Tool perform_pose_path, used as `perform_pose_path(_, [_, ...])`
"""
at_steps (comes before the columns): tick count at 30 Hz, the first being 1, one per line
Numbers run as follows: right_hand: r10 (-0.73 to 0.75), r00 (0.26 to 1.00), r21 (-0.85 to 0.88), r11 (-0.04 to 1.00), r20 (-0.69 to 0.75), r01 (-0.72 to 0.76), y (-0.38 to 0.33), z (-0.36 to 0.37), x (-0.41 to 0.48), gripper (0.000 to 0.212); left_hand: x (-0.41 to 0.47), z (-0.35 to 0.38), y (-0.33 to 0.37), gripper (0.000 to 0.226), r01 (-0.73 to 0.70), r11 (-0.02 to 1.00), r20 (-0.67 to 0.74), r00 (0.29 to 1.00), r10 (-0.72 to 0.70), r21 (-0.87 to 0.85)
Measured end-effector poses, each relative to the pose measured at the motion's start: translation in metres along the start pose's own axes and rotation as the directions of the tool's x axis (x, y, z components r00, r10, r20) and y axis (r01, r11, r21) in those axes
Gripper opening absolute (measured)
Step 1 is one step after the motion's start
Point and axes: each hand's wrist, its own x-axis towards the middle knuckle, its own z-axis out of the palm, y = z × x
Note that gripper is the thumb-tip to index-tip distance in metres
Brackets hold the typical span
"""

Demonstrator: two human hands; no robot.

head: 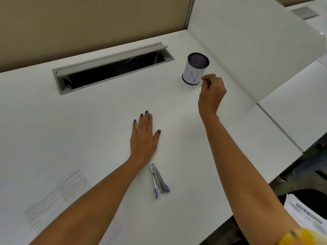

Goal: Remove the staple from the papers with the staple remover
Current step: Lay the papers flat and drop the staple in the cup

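On white desk [194,138], papers [70,190] lie near-left by front edge. L hand [144,137] flat, fingers together, thumb out. R hand [212,89] raised beside mesh cup [194,69], tips pinched; on what, can't tell. Smallest, staple remover [159,181], lies just right of L wrist, desk gap to R forearm.

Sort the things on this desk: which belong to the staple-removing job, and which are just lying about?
Job: staple remover; printed papers; left hand, flat; right hand, fingers curled.
Lying about: mesh cup marked IN; open cable tray; paper stack, lower right.
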Motion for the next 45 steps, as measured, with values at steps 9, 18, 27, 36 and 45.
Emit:
perform_pose_path(9, [-0.009,1.0,-0.021,1.0,-0.027,0.008,-0.011,0.028,0.078,0.021,0.0,0.003,-0.002,0.061,0.0,1.0,-0.047,0.999,0.0,0.008])
perform_pose_path(18, [0.055,0.997,-0.093,0.994,0.058,-0.049,-0.008,0.049,0.113,0.029,0.001,0.003,-0.002,0.062,0.008,1.0,-0.03,1.0,-0.007,0.025])
perform_pose_path(27, [0.035,0.998,-0.081,0.996,0.046,-0.031,-0.006,0.046,0.109,0.026,0.001,0.004,-0.002,0.062,0.012,1.0,-0.03,0.999,-0.011,0.022])
perform_pose_path(36, [0.005,0.999,-0.064,0.998,0.052,-0.001,-0.004,0.038,0.101,0.029,0.001,0.003,-0.003,0.062,0.005,1.0,-0.037,0.999,-0.005,0.0])
perform_pose_path(45, [0.0,1.0,-0.014,1.0,0.028,0.0,-0.004,0.029,0.094,0.021,0.0,0.004,-0.003,0.061,0.004,1.0,-0.048,0.999,-0.004,-0.007])
